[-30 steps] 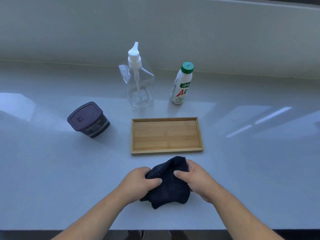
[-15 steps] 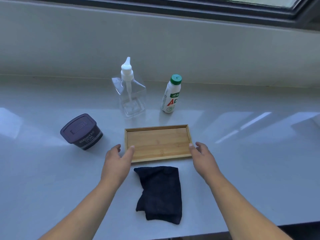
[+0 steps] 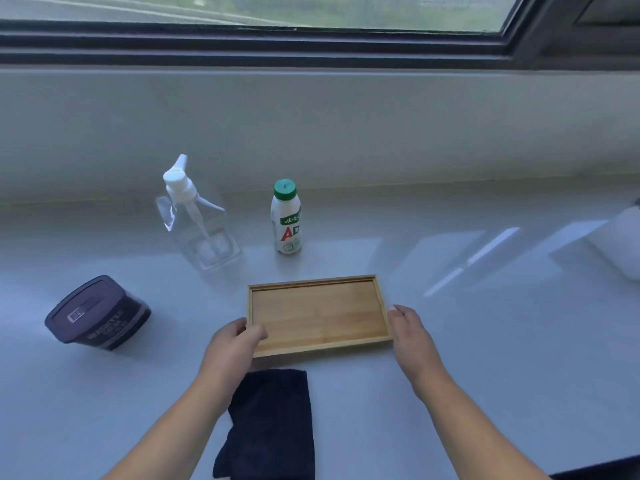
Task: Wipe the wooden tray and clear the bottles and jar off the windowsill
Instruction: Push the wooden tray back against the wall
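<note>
The empty wooden tray (image 3: 317,311) lies on the white windowsill (image 3: 485,358). My left hand (image 3: 233,344) grips its near left corner, thumb over the rim. My right hand (image 3: 410,332) holds the tray's right edge. A dark blue cloth (image 3: 272,424) lies flat on the sill just in front of the tray, between my forearms. Behind the tray stand a clear pump bottle (image 3: 197,220) and a white drink bottle with a green cap (image 3: 286,218). A dark lidded jar (image 3: 98,313) sits tilted to the left.
A white object (image 3: 620,244) shows at the right edge of the sill. The grey wall and the dark window frame (image 3: 311,46) rise behind the bottles. The sill's front edge runs along the bottom right.
Both hands let go of the cloth, which now lies on the sill, reached forward, and closed on the two ends of the tray. The view tilted up toward the window.
</note>
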A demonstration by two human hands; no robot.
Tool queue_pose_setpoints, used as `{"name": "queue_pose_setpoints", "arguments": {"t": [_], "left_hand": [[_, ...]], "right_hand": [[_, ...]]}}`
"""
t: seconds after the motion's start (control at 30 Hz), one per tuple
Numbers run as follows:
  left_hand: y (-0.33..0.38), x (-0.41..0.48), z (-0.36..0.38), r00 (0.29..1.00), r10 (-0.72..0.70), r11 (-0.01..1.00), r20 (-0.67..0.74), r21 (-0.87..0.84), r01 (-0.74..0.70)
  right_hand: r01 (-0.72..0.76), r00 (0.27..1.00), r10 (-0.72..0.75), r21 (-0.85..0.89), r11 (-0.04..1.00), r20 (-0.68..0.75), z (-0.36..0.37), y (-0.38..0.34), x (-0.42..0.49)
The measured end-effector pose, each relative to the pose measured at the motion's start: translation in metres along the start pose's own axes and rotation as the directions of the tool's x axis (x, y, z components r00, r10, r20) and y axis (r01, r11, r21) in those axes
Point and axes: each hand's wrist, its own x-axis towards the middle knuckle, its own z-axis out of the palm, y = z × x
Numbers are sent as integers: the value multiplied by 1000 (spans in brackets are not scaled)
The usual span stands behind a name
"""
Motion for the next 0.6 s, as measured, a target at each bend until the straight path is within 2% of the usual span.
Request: {"name": "queue_pose_setpoints", "arguments": {"t": [0.1,0.27,0.43,0.6], "left_hand": [[28,3,42,998,51,998,22,22,-52],[80,17,103,999,41,999,31,26,-42],[119,44,148,996,73,997,-47,6,-73],[145,70,177,993,26,1000,-112,-7,-27]], "right_hand": [[-10,999,11,34,999,-41,-42,1,16],[10,997,-6,60,998,-73,-100,-19,56],[46,997,-45,12,999,-68,-132,-41,111],[38,999,-40,-35,999,-29,-145,-56,162]]}}
